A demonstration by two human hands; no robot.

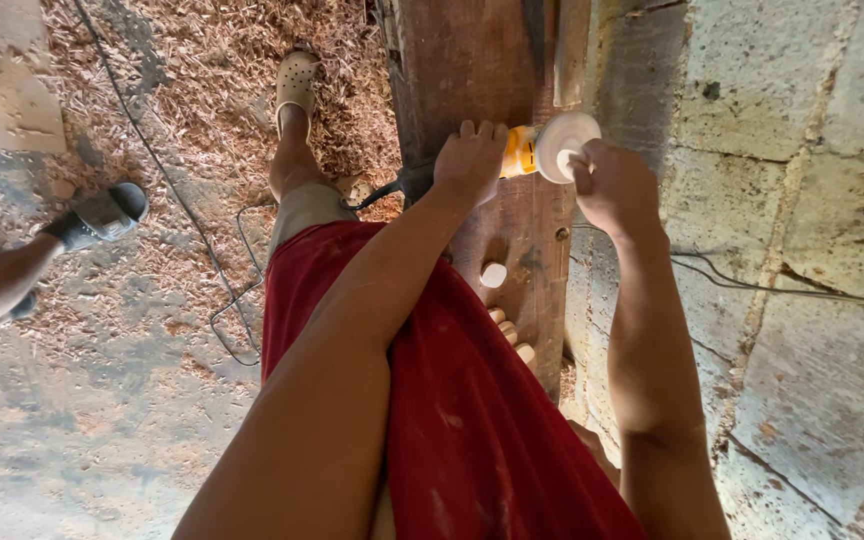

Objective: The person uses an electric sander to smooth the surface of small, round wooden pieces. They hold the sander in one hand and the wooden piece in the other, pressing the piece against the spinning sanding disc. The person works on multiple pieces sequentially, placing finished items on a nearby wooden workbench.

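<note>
Yellow grinder (518,152) sits clasped in your left hand (470,156) over the far plank (472,70); your right hand (612,185) pinches its white disc (564,145). Hold the body steady while turning it.

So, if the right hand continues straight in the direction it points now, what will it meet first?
The right hand points at the white round disc on the yellow power tool that the left hand grips. Its fingers already seem to touch the disc, though depth is unclear.
</note>
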